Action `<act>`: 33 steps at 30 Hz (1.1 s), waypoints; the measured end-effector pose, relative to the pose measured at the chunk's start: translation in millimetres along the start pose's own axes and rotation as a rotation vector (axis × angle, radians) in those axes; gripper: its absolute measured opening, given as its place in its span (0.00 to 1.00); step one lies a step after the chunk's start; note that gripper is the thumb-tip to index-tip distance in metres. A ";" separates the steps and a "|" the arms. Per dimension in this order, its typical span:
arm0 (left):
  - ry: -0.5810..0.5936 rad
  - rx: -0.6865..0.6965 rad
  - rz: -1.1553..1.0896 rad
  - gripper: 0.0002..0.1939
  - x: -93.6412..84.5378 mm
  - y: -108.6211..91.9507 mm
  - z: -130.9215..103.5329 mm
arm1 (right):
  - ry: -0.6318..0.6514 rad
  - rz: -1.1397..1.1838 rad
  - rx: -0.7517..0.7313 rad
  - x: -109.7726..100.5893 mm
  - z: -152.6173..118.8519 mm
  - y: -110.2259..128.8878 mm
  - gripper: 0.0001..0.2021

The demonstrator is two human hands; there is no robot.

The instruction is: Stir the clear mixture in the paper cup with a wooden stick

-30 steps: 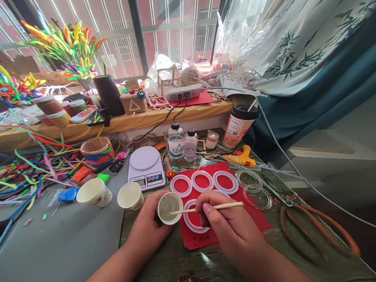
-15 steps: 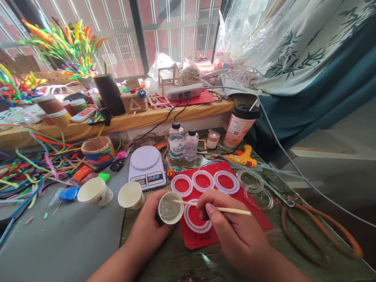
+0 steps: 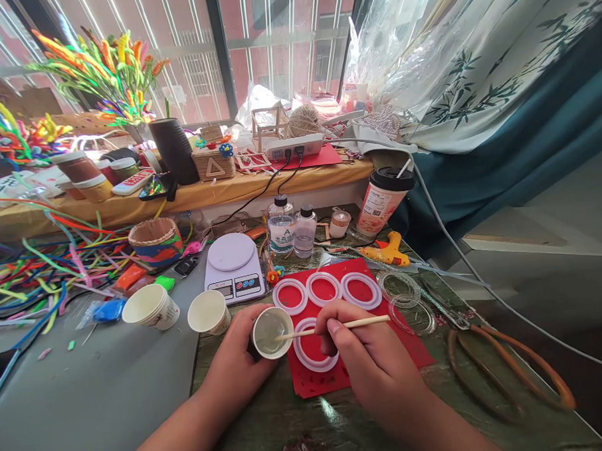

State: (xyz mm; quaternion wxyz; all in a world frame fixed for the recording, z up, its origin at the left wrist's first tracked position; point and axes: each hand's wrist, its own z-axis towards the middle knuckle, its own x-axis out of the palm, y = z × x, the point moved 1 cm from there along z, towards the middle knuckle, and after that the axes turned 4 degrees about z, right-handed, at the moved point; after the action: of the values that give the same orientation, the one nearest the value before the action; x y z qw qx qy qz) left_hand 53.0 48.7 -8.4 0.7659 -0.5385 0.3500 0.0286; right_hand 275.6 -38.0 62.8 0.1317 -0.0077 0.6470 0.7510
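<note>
My left hand (image 3: 240,361) is wrapped around the outer wall of a white paper cup (image 3: 265,320), tilted so that its mouth faces me. The cup is at the left edge of a red sheet (image 3: 328,384), beside the nearest ring mould (image 3: 314,366); whether its base touches the table (image 3: 259,420) cannot be determined. My right hand (image 3: 374,355) pinches a thin wooden stick (image 3: 355,324) between thumb and fingers, its tip inside the cup, at the clear liquid (image 3: 268,336).

Handling: the cup should be light, with thin walls likely to buckle under a hard squeeze. Grip the side wall with light, even pressure and leave the rim unobstructed. The liquid looks viscous; limit the tilt, as a spill would probably leave the wall slippery. The stick should be stiff yet easily snapped; hold it near mid-length, on the dry portion, and apply no sideways load against the rim.
</note>
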 end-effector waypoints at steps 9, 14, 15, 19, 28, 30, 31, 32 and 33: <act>-0.002 -0.020 -0.009 0.24 -0.1 1.8 0.6 | -0.001 0.015 -0.028 0.1 -0.4 1.7 0.15; 0.009 -0.036 -0.011 0.25 0.8 3.9 -0.1 | -0.017 -0.015 -0.041 -0.3 -1.1 0.9 0.15; 0.004 -0.035 -0.010 0.25 0.8 4.0 -0.1 | -0.007 -0.008 -0.049 -0.1 -1.1 1.2 0.15; -0.010 -0.041 -0.019 0.25 0.4 2.7 0.5 | -0.008 -0.010 -0.029 0.6 -0.8 0.7 0.15; -0.025 -0.023 -0.006 0.26 -0.1 2.4 0.4 | -0.026 -0.001 -0.001 1.1 -1.0 -3.3 0.16; -0.014 -0.029 -0.004 0.26 0.0 3.0 -0.1 | -0.023 -0.003 0.006 0.3 -0.9 -3.0 0.17; -0.010 -0.034 -0.004 0.26 0.0 3.2 -0.3 | -0.030 -0.006 0.004 -0.4 -0.6 -2.8 0.17; -0.006 -0.037 -0.004 0.26 0.0 3.3 -0.4 | -0.028 -0.004 0.002 -1.1 -0.2 -2.7 0.16; -0.003 -0.040 -0.005 0.26 -0.1 3.3 -0.4 | -0.011 0.004 0.003 -1.7 0.3 -2.8 0.16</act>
State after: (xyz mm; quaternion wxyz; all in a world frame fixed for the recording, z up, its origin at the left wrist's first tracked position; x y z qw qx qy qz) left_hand 51.4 49.8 -11.0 0.7557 -0.5546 0.3467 0.0345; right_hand 277.9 -37.8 60.4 0.1339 -0.0019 0.6474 0.7503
